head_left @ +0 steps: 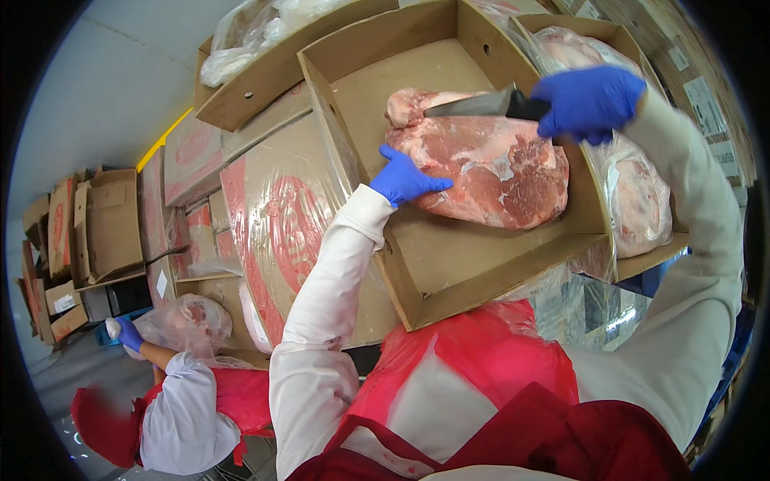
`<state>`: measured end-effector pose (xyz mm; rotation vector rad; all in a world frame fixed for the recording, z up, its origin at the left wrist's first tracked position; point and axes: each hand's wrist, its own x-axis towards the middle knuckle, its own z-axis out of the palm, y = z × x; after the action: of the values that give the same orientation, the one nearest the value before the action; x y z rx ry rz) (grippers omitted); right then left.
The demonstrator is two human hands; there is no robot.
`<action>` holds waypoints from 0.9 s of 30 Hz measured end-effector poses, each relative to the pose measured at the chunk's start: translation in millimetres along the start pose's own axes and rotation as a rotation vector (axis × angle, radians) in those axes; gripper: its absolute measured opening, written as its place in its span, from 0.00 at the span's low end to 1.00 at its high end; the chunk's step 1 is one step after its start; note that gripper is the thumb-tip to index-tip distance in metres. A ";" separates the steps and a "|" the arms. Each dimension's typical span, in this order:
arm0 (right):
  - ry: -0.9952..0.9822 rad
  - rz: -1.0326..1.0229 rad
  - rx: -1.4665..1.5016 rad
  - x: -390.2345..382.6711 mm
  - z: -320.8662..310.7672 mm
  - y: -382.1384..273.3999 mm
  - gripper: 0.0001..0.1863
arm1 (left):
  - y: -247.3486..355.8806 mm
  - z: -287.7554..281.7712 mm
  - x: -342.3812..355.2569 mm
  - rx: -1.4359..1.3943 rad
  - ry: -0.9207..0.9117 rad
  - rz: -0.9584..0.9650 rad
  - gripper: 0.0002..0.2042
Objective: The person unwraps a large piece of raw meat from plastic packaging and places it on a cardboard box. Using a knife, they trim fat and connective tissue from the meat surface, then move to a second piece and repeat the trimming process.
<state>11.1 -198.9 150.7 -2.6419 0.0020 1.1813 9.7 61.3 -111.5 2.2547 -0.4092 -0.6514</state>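
Observation:
A large piece of pale red, fat-marbled meat (pixel 489 172) lies in an open cardboard box (pixel 425 284). My left hand (pixel 405 176), in a blue glove, presses against the meat's left side with thumb and forefinger spread. My right hand (pixel 585 104), also gloved in blue, is closed round the black handle of a broad knife (pixel 473 104). The blade lies across the upper left part of the meat, by a fatty knob at that corner; whether it has cut in is unclear.
Bagged meat (pixel 638 200) sits in a box to the right. Wrapped cartons (pixel 273 224) fill the left side. A co-worker (pixel 184 409) in red cap and apron handles bagged meat (pixel 200 321) at lower left. Flattened boxes (pixel 108 224) are stacked beyond. Plastic bags (pixel 241 40) lie at the top.

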 end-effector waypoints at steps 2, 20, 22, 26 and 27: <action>0.079 0.057 -0.042 21.4 -20.5 1.4 0.24 | -6.6 4.1 4.5 0.074 0.046 -0.019 0.65; 0.598 -0.398 0.057 101.0 173.7 58.0 0.20 | 18.7 -5.7 -1.2 0.123 -0.068 0.021 0.57; 0.366 -0.344 0.157 86.9 125.7 44.4 0.20 | 9.5 -2.1 -4.9 0.027 0.004 0.051 0.57; 0.006 -0.115 0.066 18.7 22.4 11.8 0.19 | 6.9 -9.6 -9.2 0.011 0.006 0.034 0.58; -0.045 -0.063 0.071 9.1 11.6 12.3 0.19 | 11.2 -8.9 -6.0 0.019 -0.017 0.014 0.59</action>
<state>7.5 -207.3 133.8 -2.5345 -0.0458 1.1969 8.7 61.7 -96.0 2.2638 -0.4412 -0.6623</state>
